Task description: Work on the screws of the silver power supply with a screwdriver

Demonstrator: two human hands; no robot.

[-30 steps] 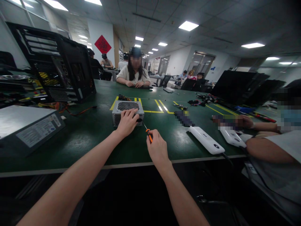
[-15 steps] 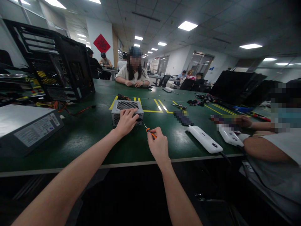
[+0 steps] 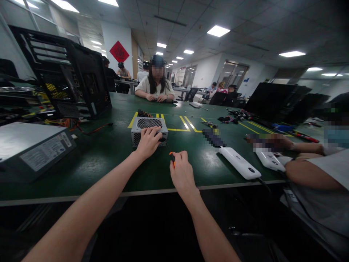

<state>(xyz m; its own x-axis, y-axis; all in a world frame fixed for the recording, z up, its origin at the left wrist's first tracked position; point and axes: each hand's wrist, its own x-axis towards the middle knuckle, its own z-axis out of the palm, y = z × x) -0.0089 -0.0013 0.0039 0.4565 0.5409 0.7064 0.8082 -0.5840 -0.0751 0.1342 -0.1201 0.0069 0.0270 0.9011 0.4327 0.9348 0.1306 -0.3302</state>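
Note:
A grey metal computer power supply unit (image 3: 141, 123) with honeycomb vents stands on the green table. My left hand (image 3: 148, 142) grips its top and front edge, fingers over the upper face and thumb toward the front. Just to the right, my right hand (image 3: 183, 170) is closed around an orange-and-black screwdriver (image 3: 172, 158). The screwdriver's thin shaft points up and left toward the unit's front right side. Whether its tip touches the unit cannot be made out. Behind the unit lies a bundle of cables (image 3: 144, 114).
A larger power supply (image 3: 45, 154) and an open black computer case (image 3: 73, 74) stand at left. White power banks (image 3: 240, 163) lie at right beside a seated co-worker (image 3: 313, 174). Another person (image 3: 155, 85) sits across the table (image 3: 109, 182). Loose cables (image 3: 238, 115) lie farther back.
My right hand has turned the screwdriver, so its handle now stands steeper and its shaft shows less clearly. My left hand stays on the power supply unit. The view has shifted slightly.

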